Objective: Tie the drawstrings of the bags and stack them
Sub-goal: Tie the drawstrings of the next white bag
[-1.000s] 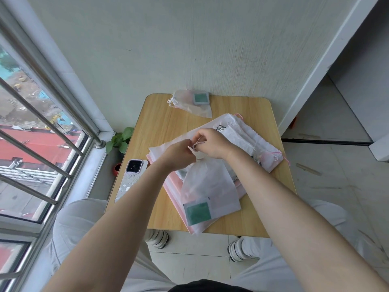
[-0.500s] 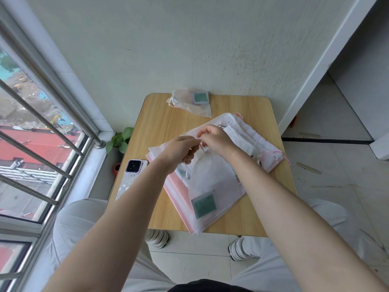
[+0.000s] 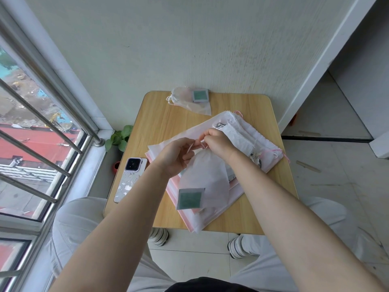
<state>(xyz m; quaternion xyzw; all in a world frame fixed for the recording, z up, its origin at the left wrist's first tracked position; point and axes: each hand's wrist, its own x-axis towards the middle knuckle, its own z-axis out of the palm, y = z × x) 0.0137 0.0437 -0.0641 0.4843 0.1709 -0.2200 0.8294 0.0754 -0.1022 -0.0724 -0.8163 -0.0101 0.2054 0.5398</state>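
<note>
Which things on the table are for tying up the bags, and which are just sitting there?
For the job:
- white bag with its drawstring, pinched by left hand and right hand
- pile of bags underneath
- tied bag at the far edge

Just lying about:
- phone
- small plant beside the table

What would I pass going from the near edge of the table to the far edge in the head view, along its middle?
Pink and white pile of bags → held bag with the green patch → left hand and right hand pinching its drawstring → tied bag by the wall.
</note>
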